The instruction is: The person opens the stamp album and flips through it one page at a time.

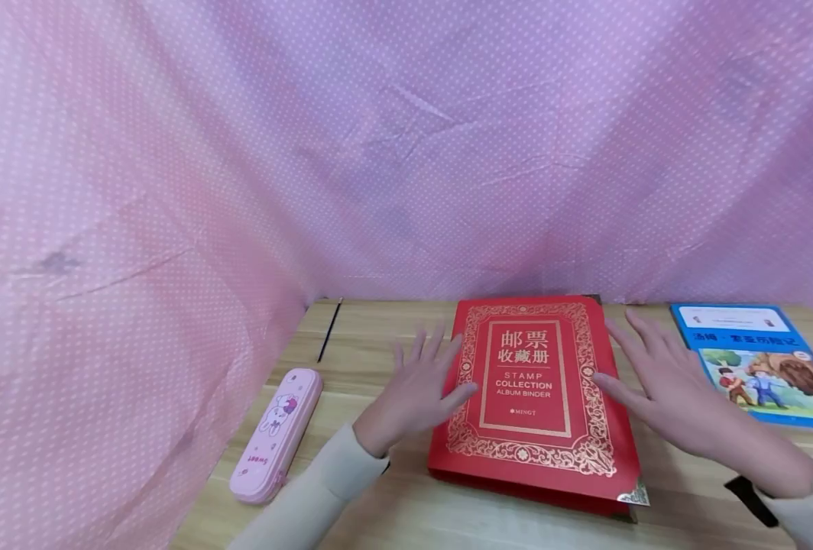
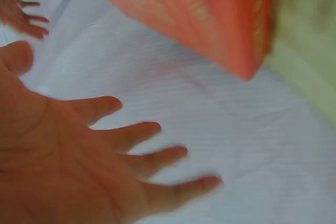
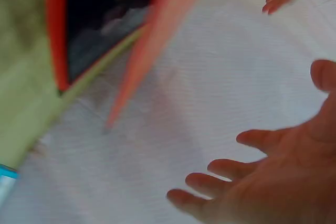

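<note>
A thick red stamp album (image 1: 525, 418) with gold ornament and metal corners lies on the wooden table, front cover up. In the right wrist view its red cover (image 3: 149, 51) stands lifted off the dark inside (image 3: 100, 35). My left hand (image 1: 409, 401), fingers spread, is beside the album's left edge, its thumb overlapping the cover in the head view. On the other side my right hand (image 1: 681, 401) is likewise spread, fingertips close to the right edge. Both palms are bare in the wrist views, and neither hand grips anything.
A pink pencil case (image 1: 276, 437) lies at the table's left, with a dark pencil (image 1: 330, 330) behind it. At the right is a blue picture-cover book (image 1: 764, 367), partly behind my right hand. Pink dotted cloth (image 1: 406, 168) hangs along the table's back edge.
</note>
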Demonstrator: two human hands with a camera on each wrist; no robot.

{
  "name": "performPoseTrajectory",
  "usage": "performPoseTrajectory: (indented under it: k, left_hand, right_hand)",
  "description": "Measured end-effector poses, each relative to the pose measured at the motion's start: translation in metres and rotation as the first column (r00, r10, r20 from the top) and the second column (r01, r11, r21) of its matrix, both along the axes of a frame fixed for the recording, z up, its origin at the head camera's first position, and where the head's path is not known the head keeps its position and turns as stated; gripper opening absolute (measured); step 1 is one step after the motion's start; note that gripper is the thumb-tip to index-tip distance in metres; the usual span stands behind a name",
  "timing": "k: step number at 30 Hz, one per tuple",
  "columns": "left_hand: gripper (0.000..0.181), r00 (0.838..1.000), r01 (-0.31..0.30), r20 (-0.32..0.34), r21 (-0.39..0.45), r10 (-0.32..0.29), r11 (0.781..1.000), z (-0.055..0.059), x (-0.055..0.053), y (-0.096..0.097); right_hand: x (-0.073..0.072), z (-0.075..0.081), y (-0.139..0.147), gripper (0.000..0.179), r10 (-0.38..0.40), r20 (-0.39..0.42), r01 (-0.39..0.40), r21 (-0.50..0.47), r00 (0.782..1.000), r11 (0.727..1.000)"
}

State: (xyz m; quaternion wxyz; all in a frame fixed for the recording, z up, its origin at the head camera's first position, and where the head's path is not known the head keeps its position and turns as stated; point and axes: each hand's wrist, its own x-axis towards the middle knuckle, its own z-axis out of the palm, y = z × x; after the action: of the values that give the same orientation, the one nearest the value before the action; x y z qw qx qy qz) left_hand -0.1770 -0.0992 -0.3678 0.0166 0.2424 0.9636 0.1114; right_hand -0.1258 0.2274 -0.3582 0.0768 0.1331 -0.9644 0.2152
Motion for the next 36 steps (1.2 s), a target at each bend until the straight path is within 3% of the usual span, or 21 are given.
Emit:
performPoseTrajectory:
  k: [6, 12, 19, 28, 30, 33, 36]
  left_hand:
    - [0.069, 0.990, -0.041, 0.141, 0.168, 0.017, 0.985, -0.034, 0.009, -0.030]
    - [0.064, 0.971, -0.018, 0.231, 0.319, -0.059, 0.948, -0.058, 0.018, -0.037]
    - [0.064, 0.963, -0.056, 0.266, 0.351, -0.043, 0.935, -0.066, 0.022, -0.030]
    - [0.059, 0.970, -0.048, 0.240, 0.371, -0.046, 0.927, -0.066, 0.023, -0.027]
    - [0.058, 0.969, -0.047, 0.243, 0.377, -0.050, 0.925, -0.065, 0.024, -0.024]
    - [0.058, 0.967, -0.038, 0.246, 0.385, -0.064, 0.922, -0.064, 0.024, -0.017]
    - [0.059, 0.967, -0.019, 0.241, 0.393, -0.083, 0.919, -0.062, 0.024, -0.009]
  right_hand:
    - [0.019, -0.037, 0.010, 0.079, -0.026, 0.105, 0.036, -0.092, 0.994, 0.995]
    - [0.032, -0.059, 0.008, 0.070, -0.014, 0.124, 0.036, -0.180, 0.992, 0.983]
    - [0.035, -0.061, 0.000, 0.070, -0.035, 0.202, 0.077, -0.205, 0.979, 0.976]
    - [0.037, -0.059, 0.003, 0.071, -0.043, 0.287, 0.121, -0.258, 0.957, 0.958]
    - [0.039, -0.057, 0.008, 0.065, -0.028, 0.262, 0.107, -0.292, 0.965, 0.951]
    - [0.041, -0.053, 0.017, 0.054, -0.002, 0.126, 0.046, -0.346, 0.992, 0.937]
    - [0.041, -0.046, 0.026, 0.049, 0.014, 0.002, -0.013, -0.393, 1.000, 0.920]
